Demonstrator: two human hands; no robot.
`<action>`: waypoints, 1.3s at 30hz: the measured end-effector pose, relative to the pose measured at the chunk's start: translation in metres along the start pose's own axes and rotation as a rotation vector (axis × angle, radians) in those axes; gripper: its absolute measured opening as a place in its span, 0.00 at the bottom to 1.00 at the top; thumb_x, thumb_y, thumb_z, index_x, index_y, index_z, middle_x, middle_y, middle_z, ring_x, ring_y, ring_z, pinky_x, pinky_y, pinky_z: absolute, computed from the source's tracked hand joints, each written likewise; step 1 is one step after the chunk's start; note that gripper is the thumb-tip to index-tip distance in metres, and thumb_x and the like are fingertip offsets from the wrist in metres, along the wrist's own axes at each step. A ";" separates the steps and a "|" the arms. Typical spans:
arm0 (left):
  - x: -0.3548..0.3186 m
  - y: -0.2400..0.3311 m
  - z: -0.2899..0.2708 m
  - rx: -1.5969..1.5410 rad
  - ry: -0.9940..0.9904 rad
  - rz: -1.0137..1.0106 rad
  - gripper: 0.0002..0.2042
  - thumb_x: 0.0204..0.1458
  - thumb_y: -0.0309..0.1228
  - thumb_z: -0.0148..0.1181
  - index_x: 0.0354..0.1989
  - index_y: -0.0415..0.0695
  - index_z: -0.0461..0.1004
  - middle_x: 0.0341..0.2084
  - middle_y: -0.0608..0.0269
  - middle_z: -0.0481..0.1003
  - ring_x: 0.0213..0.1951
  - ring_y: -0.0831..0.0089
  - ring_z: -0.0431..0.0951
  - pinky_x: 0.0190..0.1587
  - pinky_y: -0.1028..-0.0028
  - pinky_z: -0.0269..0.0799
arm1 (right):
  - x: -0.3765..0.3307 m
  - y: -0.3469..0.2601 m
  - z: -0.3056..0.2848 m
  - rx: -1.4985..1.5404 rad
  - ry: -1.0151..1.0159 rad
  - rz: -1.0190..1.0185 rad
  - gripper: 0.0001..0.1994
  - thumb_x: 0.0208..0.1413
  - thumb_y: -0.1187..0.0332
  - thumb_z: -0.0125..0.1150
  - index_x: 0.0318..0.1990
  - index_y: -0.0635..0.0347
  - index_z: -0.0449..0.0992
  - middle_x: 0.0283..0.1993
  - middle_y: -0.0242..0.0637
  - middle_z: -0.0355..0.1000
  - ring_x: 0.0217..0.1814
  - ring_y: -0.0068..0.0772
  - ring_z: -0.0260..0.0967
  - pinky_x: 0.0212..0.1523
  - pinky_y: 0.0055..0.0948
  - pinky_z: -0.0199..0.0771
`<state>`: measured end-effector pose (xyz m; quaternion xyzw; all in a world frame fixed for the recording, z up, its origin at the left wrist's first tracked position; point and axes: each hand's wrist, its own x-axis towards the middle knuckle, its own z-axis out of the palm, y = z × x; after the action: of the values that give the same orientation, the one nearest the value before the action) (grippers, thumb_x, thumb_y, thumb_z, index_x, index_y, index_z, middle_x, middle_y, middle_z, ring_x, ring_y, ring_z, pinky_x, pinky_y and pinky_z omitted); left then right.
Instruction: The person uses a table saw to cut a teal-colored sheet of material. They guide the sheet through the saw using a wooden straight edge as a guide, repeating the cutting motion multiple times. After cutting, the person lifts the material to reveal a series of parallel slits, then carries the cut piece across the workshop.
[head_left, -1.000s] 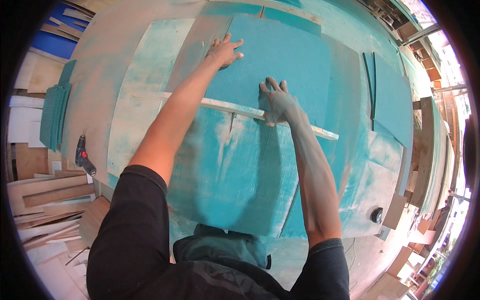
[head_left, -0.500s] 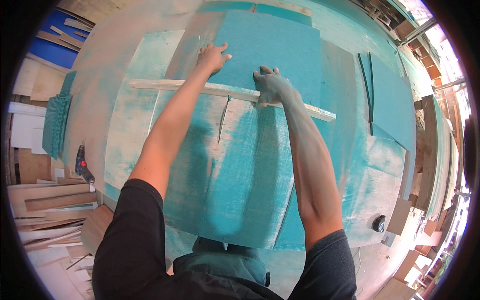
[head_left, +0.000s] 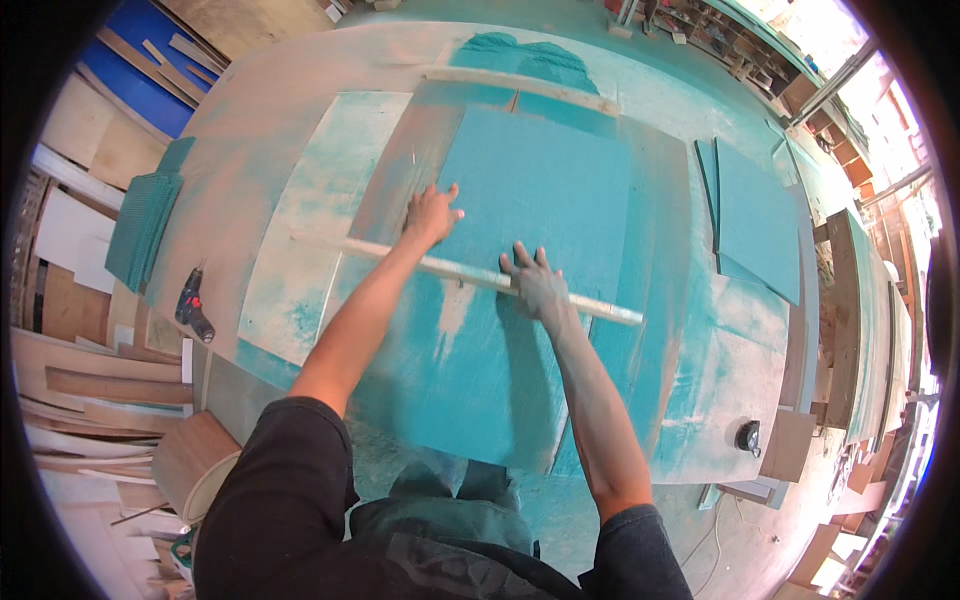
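Wooden strip (head_left: 480,272) pressed onto teal board (head_left: 520,250) by left hand (head_left: 430,214) and right hand (head_left: 535,283), both held open and flat

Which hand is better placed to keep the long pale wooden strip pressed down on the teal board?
Likely the right hand: it lies flat on the long pale wooden strip near its middle. The left hand rests on the teal board, just beyond the strip.
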<state>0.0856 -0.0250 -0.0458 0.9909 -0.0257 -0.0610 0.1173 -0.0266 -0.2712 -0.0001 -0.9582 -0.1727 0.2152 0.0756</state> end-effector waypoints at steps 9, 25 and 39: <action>-0.210 -0.004 -0.004 -0.022 -0.023 -0.011 0.31 0.61 0.42 0.63 0.73 0.56 0.63 0.66 0.42 0.63 0.58 0.42 0.70 0.64 0.47 0.65 | -0.169 -0.084 0.083 -0.026 0.023 -0.017 0.42 0.54 0.72 0.63 0.77 0.34 0.55 0.84 0.33 0.42 0.83 0.58 0.43 0.70 0.66 0.64; -0.400 -0.022 0.004 -0.114 -0.047 -0.060 0.30 0.60 0.41 0.64 0.72 0.57 0.65 0.71 0.44 0.58 0.60 0.42 0.69 0.65 0.47 0.63 | -0.317 -0.165 0.168 0.028 0.039 -0.021 0.38 0.59 0.64 0.59 0.78 0.35 0.54 0.84 0.33 0.41 0.84 0.59 0.41 0.70 0.69 0.60; -0.444 -0.045 0.008 -0.229 0.123 -0.249 0.27 0.56 0.43 0.69 0.57 0.36 0.74 0.50 0.52 0.73 0.55 0.49 0.75 0.54 0.53 0.73 | -0.338 -0.065 0.166 0.122 0.588 0.688 0.28 0.60 0.49 0.63 0.58 0.64 0.74 0.56 0.53 0.73 0.59 0.54 0.73 0.59 0.56 0.68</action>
<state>-0.3538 0.0459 -0.0137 0.9685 0.1115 -0.0168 0.2220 -0.4055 -0.3216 -0.0042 -0.9740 0.1975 -0.0437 0.1019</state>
